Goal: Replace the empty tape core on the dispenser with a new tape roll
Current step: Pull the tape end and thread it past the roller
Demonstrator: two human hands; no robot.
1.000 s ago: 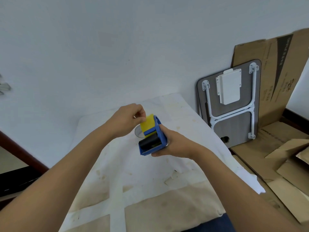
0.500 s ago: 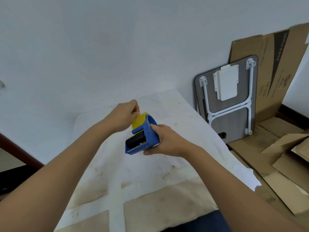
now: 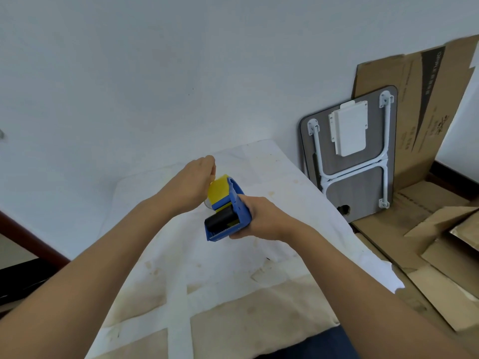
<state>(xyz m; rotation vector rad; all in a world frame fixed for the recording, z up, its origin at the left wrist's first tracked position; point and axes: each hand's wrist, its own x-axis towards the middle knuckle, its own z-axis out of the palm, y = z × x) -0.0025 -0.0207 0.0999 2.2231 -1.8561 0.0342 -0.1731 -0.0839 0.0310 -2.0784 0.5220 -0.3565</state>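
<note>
A blue tape dispenser (image 3: 239, 211) with a black roller and a toothed front edge is held above the table. My right hand (image 3: 261, 218) grips its right side. A yellow tape roll (image 3: 218, 190) sits at the dispenser's upper end. My left hand (image 3: 193, 185) is closed on the roll's top left edge, with the fingertips pinched at its rim. A clear round object (image 3: 207, 203) peeks out on the table just below my left hand, mostly hidden.
A table (image 3: 181, 268) covered with stained white paper and tape strips lies under my hands. To the right, a folded grey lap table (image 3: 363, 193) with white legs leans on the wall. Flattened cardboard (image 3: 414, 99) stands and lies beyond it.
The dispenser has tilted so the roller and toothed edge face me more. My left hand stays pinched on the yellow roll, and both hands have shifted slightly in the frame as the head moved.
</note>
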